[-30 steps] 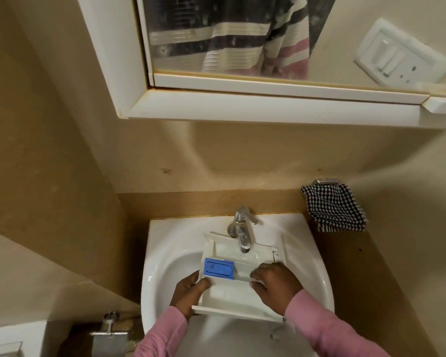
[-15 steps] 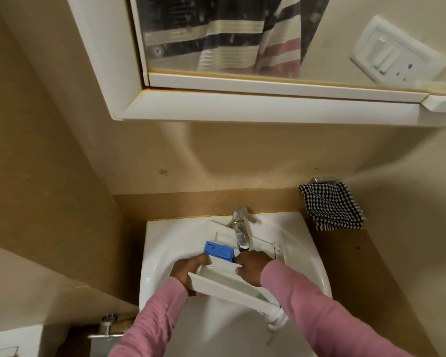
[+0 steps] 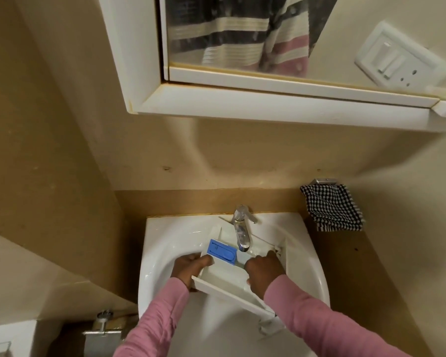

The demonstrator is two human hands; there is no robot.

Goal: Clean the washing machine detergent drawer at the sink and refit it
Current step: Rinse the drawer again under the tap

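Detergent drawer held tilted over the sink, just in front of the tap. Blue insert sits just left of the tap spout. Left hand, front-left of the tap, fingers curled round the drawer's left wall, gripping it. Right hand, front-right of the tap, fingers bent into the drawer's right side; gripping or only pressing, cannot tell. Checked cloth hangs right of the tap.

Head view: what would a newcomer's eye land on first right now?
The white detergent drawer is held tilted over the sink under the tap, its bright blue insert at the far left. The left hand grips its left edge while the right hand reaches into its right side. A black-and-white checked cloth hangs on the wall to the right.
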